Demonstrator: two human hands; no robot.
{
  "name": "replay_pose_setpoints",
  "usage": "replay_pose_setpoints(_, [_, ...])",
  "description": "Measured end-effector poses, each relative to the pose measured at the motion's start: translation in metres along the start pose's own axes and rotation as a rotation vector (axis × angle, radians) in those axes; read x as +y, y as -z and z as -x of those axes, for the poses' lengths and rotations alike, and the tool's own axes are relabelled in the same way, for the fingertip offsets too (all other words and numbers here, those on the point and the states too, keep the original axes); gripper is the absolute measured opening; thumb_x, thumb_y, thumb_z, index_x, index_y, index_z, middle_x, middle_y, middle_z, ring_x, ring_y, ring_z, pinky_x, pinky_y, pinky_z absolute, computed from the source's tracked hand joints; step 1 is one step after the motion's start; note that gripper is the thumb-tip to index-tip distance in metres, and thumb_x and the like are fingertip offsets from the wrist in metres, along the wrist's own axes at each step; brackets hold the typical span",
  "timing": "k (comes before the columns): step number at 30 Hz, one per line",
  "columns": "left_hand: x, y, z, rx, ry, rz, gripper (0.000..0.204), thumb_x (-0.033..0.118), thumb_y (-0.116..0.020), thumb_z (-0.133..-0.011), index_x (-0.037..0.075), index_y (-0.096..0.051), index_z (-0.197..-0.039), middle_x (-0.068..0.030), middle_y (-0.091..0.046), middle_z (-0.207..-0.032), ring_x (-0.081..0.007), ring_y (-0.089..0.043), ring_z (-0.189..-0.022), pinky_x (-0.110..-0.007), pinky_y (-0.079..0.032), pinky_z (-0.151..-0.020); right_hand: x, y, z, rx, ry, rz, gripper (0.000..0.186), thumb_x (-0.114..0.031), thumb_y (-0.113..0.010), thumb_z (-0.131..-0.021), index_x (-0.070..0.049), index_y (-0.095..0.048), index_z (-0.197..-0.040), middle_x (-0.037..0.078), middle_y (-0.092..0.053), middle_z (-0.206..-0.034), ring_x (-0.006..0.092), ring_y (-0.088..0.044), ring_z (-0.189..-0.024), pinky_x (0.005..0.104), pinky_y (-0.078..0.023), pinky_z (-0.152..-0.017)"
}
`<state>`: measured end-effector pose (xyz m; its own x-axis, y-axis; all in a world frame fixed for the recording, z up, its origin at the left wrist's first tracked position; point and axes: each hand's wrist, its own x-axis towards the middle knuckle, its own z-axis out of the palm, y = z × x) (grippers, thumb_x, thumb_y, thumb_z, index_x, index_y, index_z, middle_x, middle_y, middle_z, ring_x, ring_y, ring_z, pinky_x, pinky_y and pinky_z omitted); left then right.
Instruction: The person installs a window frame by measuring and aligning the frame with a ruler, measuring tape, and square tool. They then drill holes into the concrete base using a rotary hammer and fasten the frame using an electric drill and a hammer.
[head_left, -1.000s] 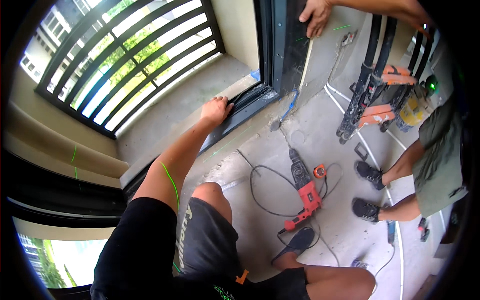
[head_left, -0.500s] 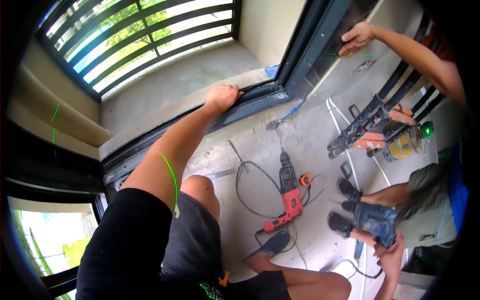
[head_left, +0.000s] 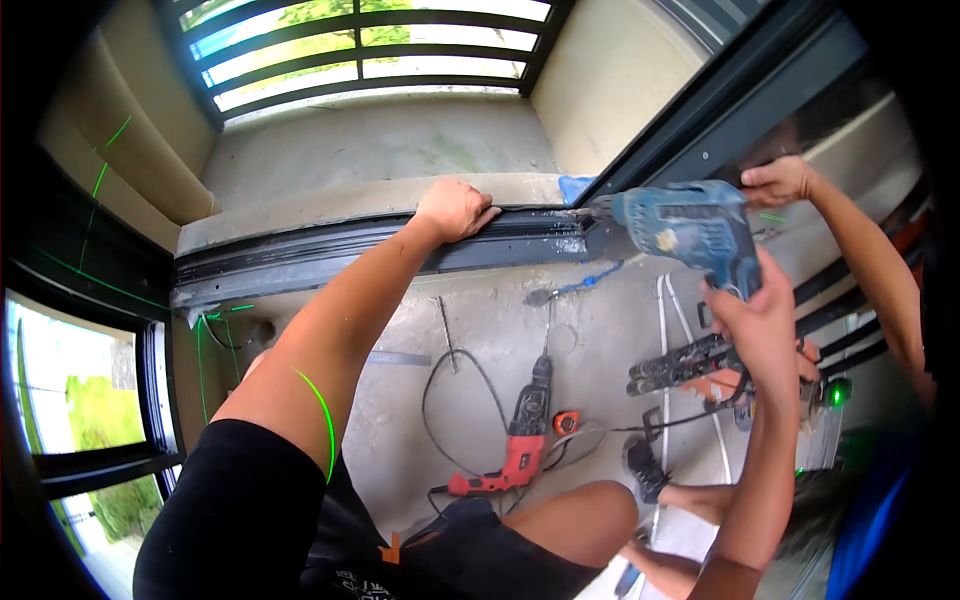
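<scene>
With right hand (head_left: 755, 315) closed around the handle, holding blue drill (head_left: 690, 230) up and left, turned sideways the long way, pointing left toward dark frame (head_left: 520, 245). With left hand (head_left: 455, 212), farther off, touching dark frame; can't tell if gripping.

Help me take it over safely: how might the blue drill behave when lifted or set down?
The blue drill probably feels heavy for its size, given its bulky body. Hard-looking, it should stay stiff. Stood on its handle, it might tip, since the body juts forward.
</scene>
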<state>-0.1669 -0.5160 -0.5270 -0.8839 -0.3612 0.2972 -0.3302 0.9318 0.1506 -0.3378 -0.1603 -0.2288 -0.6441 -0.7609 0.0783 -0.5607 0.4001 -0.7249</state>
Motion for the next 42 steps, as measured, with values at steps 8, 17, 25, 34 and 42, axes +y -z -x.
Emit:
replay_pose_setpoints(8, [0.001, -0.002, 0.000, -0.027, 0.029, -0.003, 0.042, 0.044, -0.058, -0.110, 0.012, -0.069, -0.086, -0.0108, -0.075, -0.082, -0.0386, -0.073, -0.080, -0.052, -0.055, -0.069, 0.009, -0.030, -0.080, -0.174, 0.099, 0.067, 0.035, -0.004, -0.076, -0.079, 0.005, -0.068, -0.112, 0.011, -0.068, -0.069, 0.0200, -0.070, -0.058, 0.0357, -0.054, -0.059])
replay_pose_setpoints(17, [-0.002, -0.006, 0.000, -0.015, 0.033, 0.066, 0.043, 0.044, -0.058, -0.110, 0.011, -0.068, -0.084, -0.0111, -0.075, -0.081, -0.0380, -0.074, -0.078, -0.052, -0.057, -0.070, -0.008, -0.051, -0.119, -0.228, 0.071, 0.307, 0.030, -0.004, -0.078, -0.081, 0.006, -0.067, -0.108, 0.009, -0.070, -0.074, 0.0168, -0.070, -0.055, 0.0323, -0.054, -0.055])
replay_pose_setpoints(25, [-0.005, -0.003, -0.002, -0.031, -0.002, 0.105, 0.043, 0.044, -0.057, -0.110, 0.011, -0.071, -0.086, -0.0134, -0.077, -0.083, -0.0374, -0.076, -0.081, -0.051, -0.060, -0.074, -0.062, -0.067, -0.151, -0.443, -0.265, 0.236, 0.025, -0.013, -0.084, -0.089, 0.004, -0.071, -0.101, 0.014, -0.074, -0.080, 0.0246, -0.073, -0.059, 0.0351, -0.057, -0.054])
replay_pose_setpoints(34, [-0.007, -0.003, -0.002, -0.061, 0.002, 0.131, 0.043, 0.044, -0.056, -0.110, 0.010, -0.071, -0.088, -0.0149, -0.077, -0.082, -0.0372, -0.076, -0.082, -0.051, -0.061, -0.075, -0.076, -0.081, -0.167, -0.539, -0.379, 0.278, 0.013, 0.003, -0.077, -0.087, 0.009, -0.071, -0.097, 0.018, -0.074, -0.079, 0.0247, -0.072, -0.059, 0.0373, -0.054, -0.049])
replay_pose_setpoints(42, [-0.008, -0.004, -0.001, -0.065, 0.018, 0.178, 0.043, 0.044, -0.057, -0.109, 0.009, -0.071, -0.088, -0.0147, -0.077, -0.082, -0.0381, -0.076, -0.080, -0.051, -0.061, -0.074, -0.079, -0.084, -0.161, -0.506, -0.346, 0.226, 0.012, 0.006, -0.078, -0.084, 0.006, -0.069, -0.091, 0.017, -0.073, -0.075, 0.0220, -0.071, -0.057, 0.0357, -0.050, -0.047])
